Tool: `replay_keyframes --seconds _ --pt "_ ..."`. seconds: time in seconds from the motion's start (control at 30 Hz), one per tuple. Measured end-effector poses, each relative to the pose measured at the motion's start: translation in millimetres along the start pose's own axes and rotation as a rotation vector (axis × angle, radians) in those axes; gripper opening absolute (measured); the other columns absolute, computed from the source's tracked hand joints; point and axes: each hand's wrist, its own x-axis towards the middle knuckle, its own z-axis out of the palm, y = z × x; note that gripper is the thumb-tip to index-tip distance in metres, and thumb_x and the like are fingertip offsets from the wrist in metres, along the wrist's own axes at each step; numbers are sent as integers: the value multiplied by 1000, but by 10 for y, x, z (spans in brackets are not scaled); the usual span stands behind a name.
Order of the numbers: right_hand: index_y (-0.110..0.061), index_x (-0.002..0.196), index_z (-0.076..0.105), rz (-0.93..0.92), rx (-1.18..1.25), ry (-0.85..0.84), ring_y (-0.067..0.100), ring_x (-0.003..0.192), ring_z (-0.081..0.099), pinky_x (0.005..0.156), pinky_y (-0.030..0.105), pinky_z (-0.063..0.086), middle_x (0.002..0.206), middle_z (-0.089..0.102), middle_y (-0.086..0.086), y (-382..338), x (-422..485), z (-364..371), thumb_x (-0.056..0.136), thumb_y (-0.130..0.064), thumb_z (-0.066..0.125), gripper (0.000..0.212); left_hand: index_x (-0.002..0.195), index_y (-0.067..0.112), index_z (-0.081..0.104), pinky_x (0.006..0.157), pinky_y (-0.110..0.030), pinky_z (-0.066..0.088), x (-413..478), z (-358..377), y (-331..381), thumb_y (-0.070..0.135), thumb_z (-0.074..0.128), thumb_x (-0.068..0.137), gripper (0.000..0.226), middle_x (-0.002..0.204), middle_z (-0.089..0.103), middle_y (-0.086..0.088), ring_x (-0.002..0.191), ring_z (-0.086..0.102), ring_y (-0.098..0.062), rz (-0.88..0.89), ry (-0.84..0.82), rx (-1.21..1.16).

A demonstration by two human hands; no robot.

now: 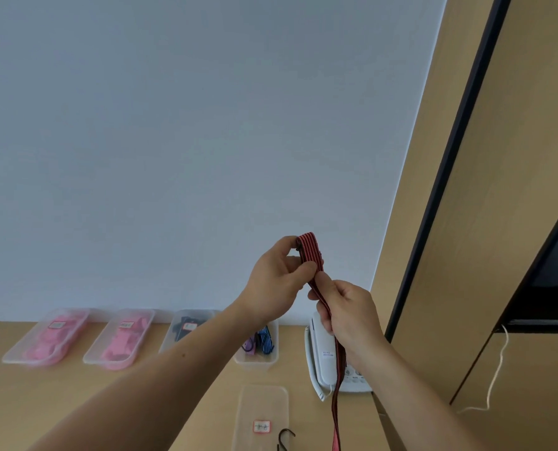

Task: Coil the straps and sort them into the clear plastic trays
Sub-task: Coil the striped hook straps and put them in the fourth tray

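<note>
The fingers [305, 271] of the left hand [279, 279] are curled, thumb and forefinger pinching a folded loop at the top of a red flat elastic strap with thin black stripes [311, 247]. The loop is held up in the air in front of a pale grey wall [173, 141]. Just below and to the right, the fingers [323, 288] of the right hand [350, 317] are closed round the same strap. From there the strap's tail hangs straight down past the wrist and out of the bottom of the view.

Beneath the hands lies a tan wooden surface [59, 395]. Against the wall stand four clear plastic trays in a row:
- Two trays [14, 354] [90, 357] on the left hold pink pieces.
- A third tray [169, 336] holds dark pieces.
- A fourth tray [254, 362], partly behind the left forearm, holds purple and blue striped straps.

Nearer the camera is a flat clear plastic lid with a red-edged label [264, 402], with a small black metal hook [286, 435] beside it. A white desk telephone [321, 353] sits behind the hanging strap, and a white cord [498, 369] dangles by the wooden cabinet [498, 222] on the right.
</note>
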Motion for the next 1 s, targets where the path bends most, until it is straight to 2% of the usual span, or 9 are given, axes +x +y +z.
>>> replay_keyframes --seconds 0.1,0.17,0.27,0.47,0.67,0.77,0.83,0.9,1.0 --pt "-3 81 69 46 21 -66 16 45 47 47 25 39 54 58 4 11 16 -3 97 -38 56 41 114 23 55 74 -40 53 -3 -44 -48 18 55 91 23 90 76 -1 83 69 -27 47 27 132" --pt "-1 82 68 74 37 -95 17 47 50 47 26 40 56 60 5 8 29 -5 97 -36 57 39 115 25 54 73 -38 54 -21 -89 -105 20 56 92 24 90 75 4 79 69 -15 134 53 294" --pt "-2 82 69 82 83 -104 16 46 48 45 25 38 57 59 5 -14 43 -4 98 -37 55 40 127 20 56 78 -37 55 -50 -165 -221 20 56 97 31 106 73 5 89 71 -15 331 43 572" --pt "-2 81 68 52 97 -122 11 41 37 41 19 30 53 50 1 -35 53 4 100 -53 42 60 119 14 63 49 -34 54 -30 -180 -280 -2 61 83 40 97 73 0 67 65 -19 751 51 899" --pt "5 84 68 46 96 -83 6 42 37 41 16 29 53 48 -1 29 48 -30 96 -47 53 55 116 6 72 62 -35 60 40 -182 -394 -3 61 84 35 115 72 -14 88 73 -30 920 59 1011" --pt "6 85 68 48 153 -63 5 40 34 41 15 27 50 47 -3 20 50 -55 95 -40 58 49 129 16 65 82 -31 59 22 -167 -391 6 58 92 39 130 65 -6 106 70 -20 629 18 725" --pt "1 86 71 17 205 -60 6 41 36 41 16 29 53 50 0 12 61 -86 95 -34 60 38 143 24 49 88 -27 57 33 -147 -319 8 60 93 53 137 59 2 109 68 -13 172 -40 365" --pt "-2 87 71 -23 206 -65 7 42 37 42 17 31 57 55 2 20 70 -102 96 -29 60 31 145 16 45 89 -36 58 83 -154 -219 13 54 97 49 132 64 -4 107 69 -19 -219 -93 -91" --pt "-5 86 69 -66 100 -75 10 45 41 45 18 35 64 62 4 74 64 -89 97 -25 59 25 124 3 63 94 -43 52 101 -160 -120 28 47 92 43 117 72 -12 110 67 -31 -328 -185 -337"
